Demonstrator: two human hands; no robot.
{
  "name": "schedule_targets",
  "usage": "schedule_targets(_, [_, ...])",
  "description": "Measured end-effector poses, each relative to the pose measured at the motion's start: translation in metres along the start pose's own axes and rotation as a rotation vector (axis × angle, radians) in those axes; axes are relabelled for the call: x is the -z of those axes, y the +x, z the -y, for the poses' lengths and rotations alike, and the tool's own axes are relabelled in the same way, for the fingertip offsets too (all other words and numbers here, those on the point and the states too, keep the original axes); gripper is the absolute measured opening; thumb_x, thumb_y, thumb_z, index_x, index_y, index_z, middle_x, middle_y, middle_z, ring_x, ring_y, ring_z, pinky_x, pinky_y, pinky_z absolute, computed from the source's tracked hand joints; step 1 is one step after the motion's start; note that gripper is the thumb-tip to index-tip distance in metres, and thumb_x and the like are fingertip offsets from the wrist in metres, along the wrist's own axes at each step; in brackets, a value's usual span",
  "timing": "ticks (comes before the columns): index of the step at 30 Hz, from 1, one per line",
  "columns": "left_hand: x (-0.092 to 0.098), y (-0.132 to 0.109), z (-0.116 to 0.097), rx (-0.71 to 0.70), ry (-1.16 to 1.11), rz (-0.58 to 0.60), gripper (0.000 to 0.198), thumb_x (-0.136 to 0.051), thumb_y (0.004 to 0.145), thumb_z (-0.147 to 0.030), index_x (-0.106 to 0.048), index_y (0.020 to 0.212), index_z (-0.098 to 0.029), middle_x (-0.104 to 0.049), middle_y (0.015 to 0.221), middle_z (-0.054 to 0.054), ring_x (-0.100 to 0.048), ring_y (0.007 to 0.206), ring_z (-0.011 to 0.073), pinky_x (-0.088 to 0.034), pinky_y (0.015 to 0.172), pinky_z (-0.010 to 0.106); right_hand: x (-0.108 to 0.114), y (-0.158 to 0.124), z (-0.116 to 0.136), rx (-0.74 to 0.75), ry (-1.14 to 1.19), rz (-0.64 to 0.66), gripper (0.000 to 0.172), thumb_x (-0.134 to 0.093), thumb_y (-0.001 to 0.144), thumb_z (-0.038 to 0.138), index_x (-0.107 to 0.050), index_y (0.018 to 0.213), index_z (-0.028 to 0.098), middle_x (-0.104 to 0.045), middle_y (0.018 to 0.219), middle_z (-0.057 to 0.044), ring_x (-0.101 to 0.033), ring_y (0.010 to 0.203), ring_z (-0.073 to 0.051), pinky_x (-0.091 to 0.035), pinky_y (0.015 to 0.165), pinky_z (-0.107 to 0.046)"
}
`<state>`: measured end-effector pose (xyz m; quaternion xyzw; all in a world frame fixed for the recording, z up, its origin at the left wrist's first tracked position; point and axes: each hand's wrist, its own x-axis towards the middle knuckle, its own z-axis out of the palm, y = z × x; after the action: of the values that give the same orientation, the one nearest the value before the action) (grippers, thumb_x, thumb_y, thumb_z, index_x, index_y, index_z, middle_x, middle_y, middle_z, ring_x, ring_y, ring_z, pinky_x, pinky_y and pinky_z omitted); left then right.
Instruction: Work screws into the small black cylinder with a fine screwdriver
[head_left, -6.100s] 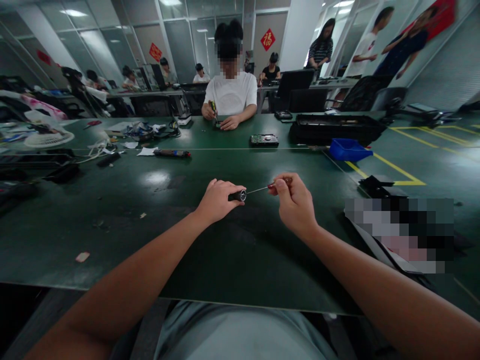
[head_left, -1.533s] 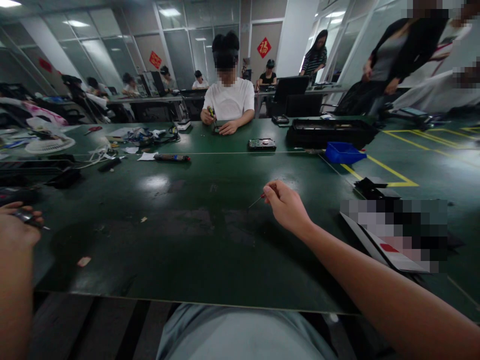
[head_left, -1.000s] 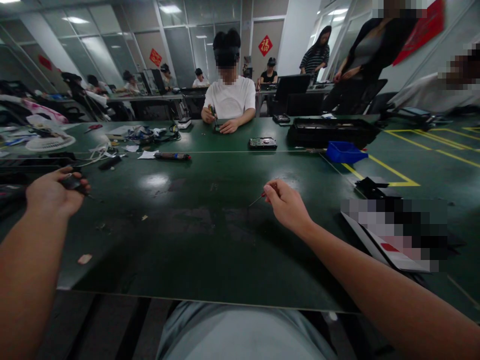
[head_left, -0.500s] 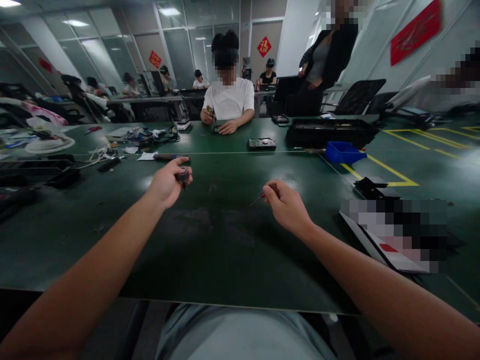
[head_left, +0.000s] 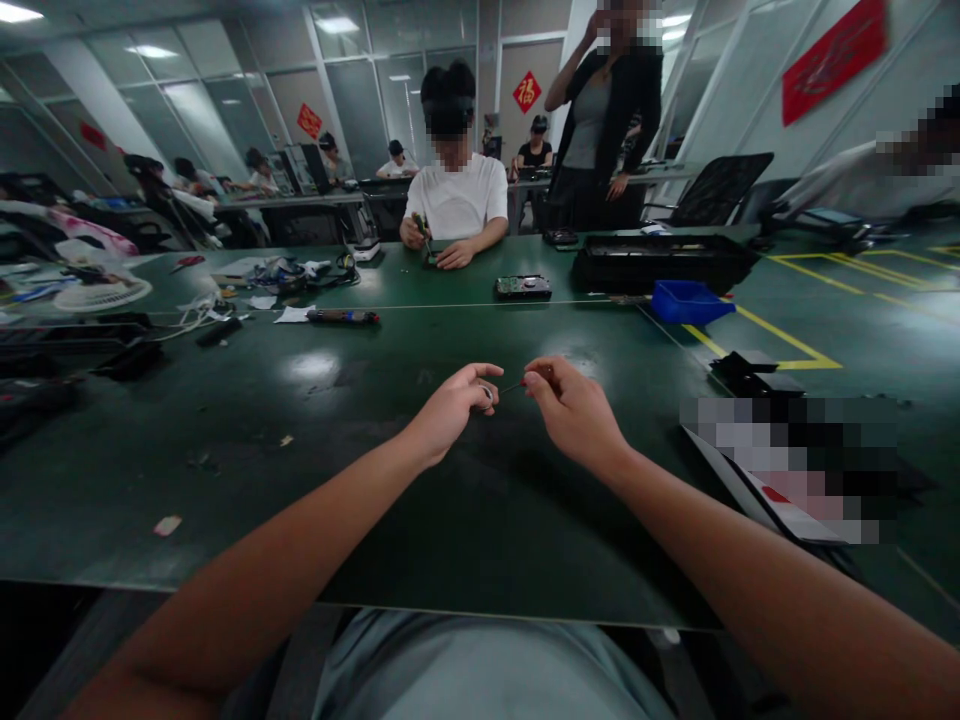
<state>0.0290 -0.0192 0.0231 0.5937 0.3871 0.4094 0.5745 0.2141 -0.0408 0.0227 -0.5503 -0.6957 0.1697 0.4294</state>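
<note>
One dark green table (head_left: 360,560) lay below right hand (head_left: 574,405) and left hand (head_left: 448,415), both gripping: right, a thin screwdriver (head_left: 513,387), reddish at the handle, shaft aimed leftward; left, a small piece (head_left: 489,396), silvery round end showing, rest hidden.

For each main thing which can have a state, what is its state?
Left hand: curled, forefinger extended
Small object: gripped there, mostly hidden
Right hand: closed in a pinch
Thin tool: held in that pinch
Blue bin: open
Black tray: open
Circuit-board unit: lying flat
Pen-shaped tool: lying sideways
</note>
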Motion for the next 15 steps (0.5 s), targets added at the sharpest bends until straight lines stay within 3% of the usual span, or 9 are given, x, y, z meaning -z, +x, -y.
schedule_targets(4, [0.003,-0.001,0.014,-0.125,0.357,0.056,0.060,-0.060,0.066,-0.005,-0.050,0.122,-0.022,-0.058,0.103,0.008,-0.058,0.095,0.0244,-0.043,0.087,0.042,0.000,0.001,0.001,0.010,-0.003,-0.024,0.022,-0.050,0.095,0.037,-0.063,0.105,0.021,-0.072,0.089,-0.006,-0.066,0.077,-0.022,-0.045,0.069,-0.034])
schedule_targets(9, [0.014,0.002,0.026,-0.200,0.609,-0.015,0.030,-0.063,0.081,-0.012,-0.056,0.109,-0.021,-0.062,0.108,0.010,-0.059,0.101,0.0252,-0.045,0.091,0.043,0.004,0.000,0.006,-0.003,-0.035,-0.023,0.028,-0.051,0.096,0.042,-0.065,0.084,0.020,-0.068,0.072,-0.003,-0.062,0.065,-0.018,-0.042,0.061,-0.032])
schedule_targets(15, [0.028,0.006,0.027,-0.323,0.709,-0.017,0.034,-0.070,0.083,-0.014,-0.065,0.115,-0.023,-0.065,0.118,0.004,-0.059,0.113,0.0219,-0.043,0.104,0.040,0.001,-0.004,0.002,0.043,0.260,-0.123,0.022,-0.053,0.096,0.040,-0.064,0.097,0.020,-0.071,0.080,-0.003,-0.068,0.073,-0.018,-0.052,0.069,-0.034])
